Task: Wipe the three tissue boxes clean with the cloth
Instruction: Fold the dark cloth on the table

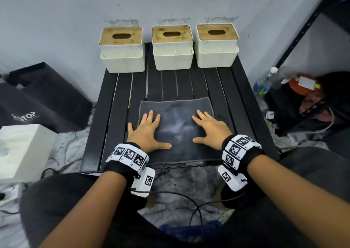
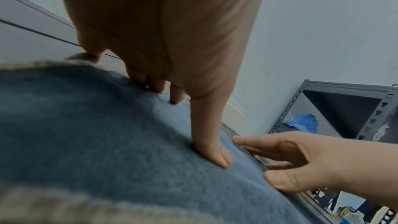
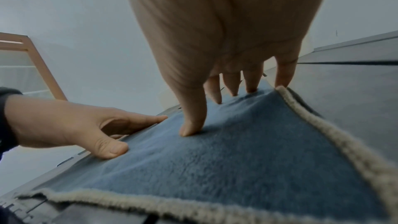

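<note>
Both palms were down flat — left hand (image 1: 146, 132) and right hand (image 1: 209, 131) pressed on the cloth (image 1: 178, 130), each grip wide, fingers spread, holding nothing. The cloth lay spread at the near edge of the black slatted counter (image 1: 233, 88); three tissue boxes (image 1: 172, 47) stood in a row at the back — untouched.

Bare black slats of the slatted table (image 1: 189, 81) lie open between my flat hands and the three white tissue boxes with wooden lids (image 1: 172, 47), which line the far edge with narrow gaps between them, against the grey wall (image 1: 75, 20).
</note>
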